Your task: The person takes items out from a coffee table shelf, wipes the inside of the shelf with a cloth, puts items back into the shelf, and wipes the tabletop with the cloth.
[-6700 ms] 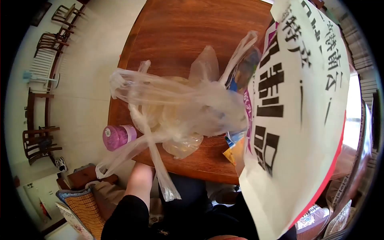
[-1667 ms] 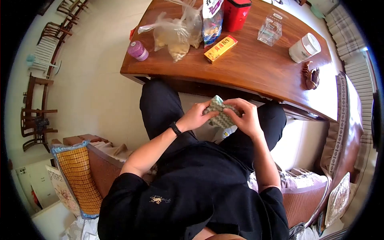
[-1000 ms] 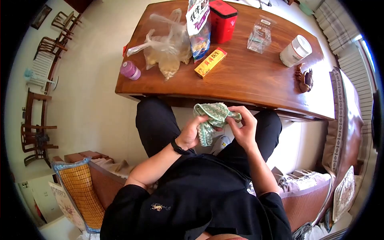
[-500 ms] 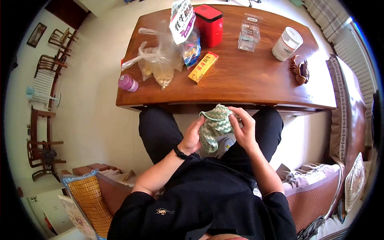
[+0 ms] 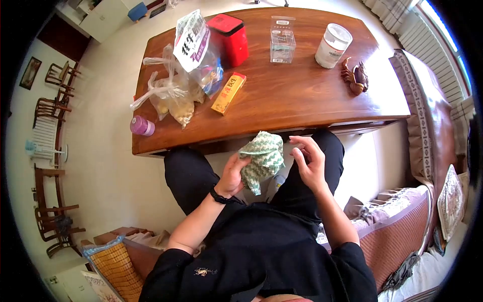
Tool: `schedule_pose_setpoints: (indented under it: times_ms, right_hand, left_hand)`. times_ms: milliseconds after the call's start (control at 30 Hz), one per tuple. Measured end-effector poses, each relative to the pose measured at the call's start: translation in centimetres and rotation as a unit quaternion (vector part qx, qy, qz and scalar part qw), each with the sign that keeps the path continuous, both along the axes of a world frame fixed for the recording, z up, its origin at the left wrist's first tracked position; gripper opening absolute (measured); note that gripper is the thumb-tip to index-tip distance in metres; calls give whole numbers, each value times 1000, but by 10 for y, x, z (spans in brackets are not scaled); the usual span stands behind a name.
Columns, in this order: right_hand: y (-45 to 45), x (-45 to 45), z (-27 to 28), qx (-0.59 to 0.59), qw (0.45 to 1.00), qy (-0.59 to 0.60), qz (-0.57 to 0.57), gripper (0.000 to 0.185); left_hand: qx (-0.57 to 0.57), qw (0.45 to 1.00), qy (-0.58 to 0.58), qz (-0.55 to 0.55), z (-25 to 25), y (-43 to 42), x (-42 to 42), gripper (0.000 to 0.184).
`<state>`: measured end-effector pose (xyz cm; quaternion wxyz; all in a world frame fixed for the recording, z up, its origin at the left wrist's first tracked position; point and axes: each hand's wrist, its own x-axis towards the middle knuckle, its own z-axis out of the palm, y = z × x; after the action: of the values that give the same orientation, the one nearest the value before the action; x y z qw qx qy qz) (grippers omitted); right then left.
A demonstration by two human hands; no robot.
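A green-and-white patterned cloth (image 5: 264, 156), soft and crumpled, hangs over my lap in front of the table's edge. My left hand (image 5: 232, 175) grips it by its left side, thumb on top, with the other fingers partly hidden. Just right of the cloth, my right hand (image 5: 309, 162) is raised with fingers apart and slightly curled, holding nothing. A small gap separates that hand from the fabric.
On the wooden table (image 5: 292, 100) stand a yellow box (image 5: 229, 94), knotted plastic bags (image 5: 178, 103), a printed bag (image 5: 193, 45), a purple-capped bottle (image 5: 142, 126), a red canister (image 5: 231, 40), a clear box (image 5: 283, 45), a white jar (image 5: 333, 46) and a crab-shaped figure (image 5: 355, 76).
My right hand has let go of the cloth and sits apart from it. The cloth has turned and opened out in my left hand. The whole view has shifted slightly.
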<state>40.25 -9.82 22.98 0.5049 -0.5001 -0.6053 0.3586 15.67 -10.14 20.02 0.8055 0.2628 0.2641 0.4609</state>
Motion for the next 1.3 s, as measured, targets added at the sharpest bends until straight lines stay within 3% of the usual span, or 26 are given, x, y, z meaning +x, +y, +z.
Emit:
schedule_pose_setpoints:
  times_ms: [267, 333, 400, 533, 600, 667, 733, 800, 867, 1000, 1133, 1300]
  right_hand:
    - [-30, 52, -7, 6, 995, -4, -102, 24]
    - [-69, 112, -26, 37, 974, -96, -203, 22]
    - [-114, 157, -46, -55, 951, -104, -285, 19]
    - [-223, 203, -71, -185, 875, -321, -311, 18]
    - [-277, 194, -74, -156, 862, -411, -252, 19]
    - [-322, 170, -72, -241, 835, -442, -222, 23]
    - [-342, 140, -63, -297, 827, -432, -204, 31]
    - [-369, 118, -83, -358, 817, -383, -239, 39]
    - [-384, 109, -103, -381, 795, -411, -232, 50]
    - [-363, 89, -119, -372, 738, -484, -287, 52]
    - [-367, 89, -129, -357, 733, -500, -293, 47]
    - [-374, 94, -143, -365, 728, -504, -287, 49]
  left_hand:
    - [17, 999, 5, -27, -5, 4, 6, 40]
    - [34, 999, 11, -32, -3, 10, 10, 39]
    - [39, 998, 13, -43, -4, 22, 11, 41]
    - [68, 995, 44, -52, 2, 49, 15, 39]
    - [79, 993, 65, -58, 9, 65, 17, 37]
    - [129, 981, 120, -80, 16, 79, 19, 36]
    - [141, 977, 121, -105, 26, 93, 24, 35]
    - [168, 966, 148, -126, 30, 107, 32, 35]
    - [185, 961, 155, -133, 39, 114, 46, 34]
    - [249, 933, 193, -175, 27, 127, 79, 34]
    - [289, 909, 215, -210, 28, 135, 126, 29]
    - [356, 871, 307, -144, 22, 140, 173, 23]
